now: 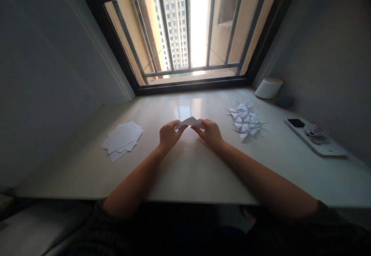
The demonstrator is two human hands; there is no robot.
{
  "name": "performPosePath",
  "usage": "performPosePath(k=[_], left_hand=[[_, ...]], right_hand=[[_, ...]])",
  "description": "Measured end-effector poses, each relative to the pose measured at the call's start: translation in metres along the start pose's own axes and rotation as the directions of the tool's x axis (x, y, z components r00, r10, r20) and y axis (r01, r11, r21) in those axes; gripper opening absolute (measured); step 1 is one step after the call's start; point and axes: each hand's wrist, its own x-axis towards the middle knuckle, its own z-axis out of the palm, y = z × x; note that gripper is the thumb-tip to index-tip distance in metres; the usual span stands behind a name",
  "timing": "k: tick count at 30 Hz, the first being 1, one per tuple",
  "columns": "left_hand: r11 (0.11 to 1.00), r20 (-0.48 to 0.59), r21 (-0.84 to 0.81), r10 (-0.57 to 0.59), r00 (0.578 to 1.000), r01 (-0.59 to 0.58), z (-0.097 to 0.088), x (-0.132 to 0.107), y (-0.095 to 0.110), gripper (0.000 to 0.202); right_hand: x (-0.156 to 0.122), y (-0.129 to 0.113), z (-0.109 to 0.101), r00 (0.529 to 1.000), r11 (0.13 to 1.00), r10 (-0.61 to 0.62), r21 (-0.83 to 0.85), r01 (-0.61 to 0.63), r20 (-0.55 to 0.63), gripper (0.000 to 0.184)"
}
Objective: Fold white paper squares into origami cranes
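Observation:
A small white folded paper [190,122] is held just above the pale table [188,171] at its middle. My left hand [169,134] pinches the paper's left end, fingers closed on it. My right hand [210,132] grips its right end the same way. Both forearms reach in from the near edge. To the left lies a loose stack of flat white paper sheets [122,139]. To the right sits a heap of several finished folded paper figures [246,121].
A white roll-shaped object [268,87] and a small dark round thing [283,101] stand at the back right by the wall. A flat white device [317,140] with a dark patch lies at the right edge. A barred window [188,31] is behind the table.

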Motion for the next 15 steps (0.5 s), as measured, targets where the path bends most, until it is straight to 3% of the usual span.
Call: performPosePath(k=[6, 10, 12, 15], left_hand=[[1.0, 0.011, -0.004, 0.014, 1.0, -0.014, -0.002, 0.001, -0.003, 0.031], [0.998, 0.014, -0.018, -0.055, 0.998, 0.055, -0.003, 0.006, -0.012, 0.032], [0.991, 0.019, -0.099, -0.09, 0.996, 0.091, 0.0, 0.008, -0.016, 0.032], [0.922, 0.026, -0.362, -0.136, 0.99, 0.136, 0.006, 0.011, -0.021, 0.038]], right_hand=[[0.003, 0.001, -0.001, 0.998, 0.998, -0.056, 0.027, 0.056, 0.009, 0.035], [0.005, 0.004, -0.003, 0.999, 0.999, -0.033, 0.027, 0.033, 0.006, 0.032], [0.006, 0.007, -0.002, 1.0, 0.999, 0.01, 0.033, -0.011, 0.001, 0.031], [0.007, 0.01, -0.001, 0.991, 0.983, 0.135, 0.127, -0.134, -0.001, 0.036]])
